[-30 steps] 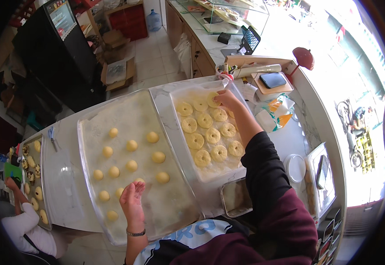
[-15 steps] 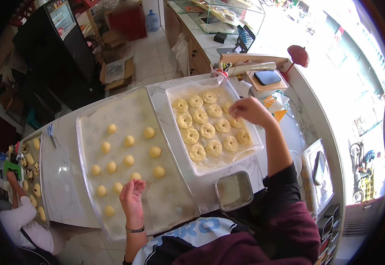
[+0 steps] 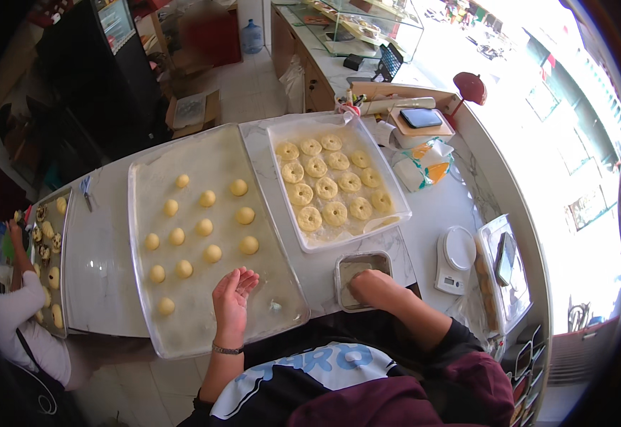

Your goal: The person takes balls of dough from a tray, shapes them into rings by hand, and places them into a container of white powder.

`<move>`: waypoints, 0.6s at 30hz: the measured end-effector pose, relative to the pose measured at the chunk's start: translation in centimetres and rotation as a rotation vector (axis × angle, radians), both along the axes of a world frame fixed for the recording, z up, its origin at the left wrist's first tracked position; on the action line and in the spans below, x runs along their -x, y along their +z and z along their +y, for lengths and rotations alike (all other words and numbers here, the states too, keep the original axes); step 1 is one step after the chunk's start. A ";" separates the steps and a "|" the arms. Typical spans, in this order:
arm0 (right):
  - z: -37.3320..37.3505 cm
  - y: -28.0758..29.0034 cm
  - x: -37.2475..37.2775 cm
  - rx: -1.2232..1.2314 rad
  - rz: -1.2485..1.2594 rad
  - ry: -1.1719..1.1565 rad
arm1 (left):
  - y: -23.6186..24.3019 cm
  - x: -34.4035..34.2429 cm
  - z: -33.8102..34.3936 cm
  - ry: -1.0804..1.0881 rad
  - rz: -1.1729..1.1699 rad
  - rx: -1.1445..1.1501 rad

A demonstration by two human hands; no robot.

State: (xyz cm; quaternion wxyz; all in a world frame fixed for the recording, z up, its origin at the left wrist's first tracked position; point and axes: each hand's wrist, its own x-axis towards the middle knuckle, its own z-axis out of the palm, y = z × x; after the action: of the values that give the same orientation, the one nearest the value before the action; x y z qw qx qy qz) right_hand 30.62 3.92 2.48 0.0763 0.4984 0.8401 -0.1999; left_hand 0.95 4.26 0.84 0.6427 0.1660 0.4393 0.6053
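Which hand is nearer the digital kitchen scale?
Right. The right hand is at the rectangular metal pan, left of the digital kitchen scale; the left hand is farther left, over the large baking tray.

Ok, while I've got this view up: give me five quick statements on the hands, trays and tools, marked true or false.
1. The right hand is at the small metal pan. True.
2. The left hand is holding the scissors. False: the scissors lie on the counter, and the hand is over the near part of the large tray.
3. Dough balls sit on the large tray. True.
4. The dough pieces in the white tray are smooth balls. False: they are flattened rounds with dented centres.
5. The kitchen scale is left of the small metal pan. False: it is to the right.
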 end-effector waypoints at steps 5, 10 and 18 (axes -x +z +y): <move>0.4 6.0 2.2 0.015 -0.245 0.040 | -0.9 1.7 -2.9 0.028 -0.089 0.021; 1.9 9.0 6.0 -0.118 -0.018 0.159 | -1.4 3.3 -5.6 -0.009 -0.421 0.067; 1.9 3.3 25.5 -0.144 0.321 0.932 | 0.4 8.7 -7.6 0.221 -0.854 -0.275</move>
State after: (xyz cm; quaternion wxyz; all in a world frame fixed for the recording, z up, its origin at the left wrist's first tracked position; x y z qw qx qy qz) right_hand 5.11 5.83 5.77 -0.0075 0.0369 0.9863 -0.1603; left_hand -7.75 -3.33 1.28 0.6699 -0.0625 0.0657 0.7369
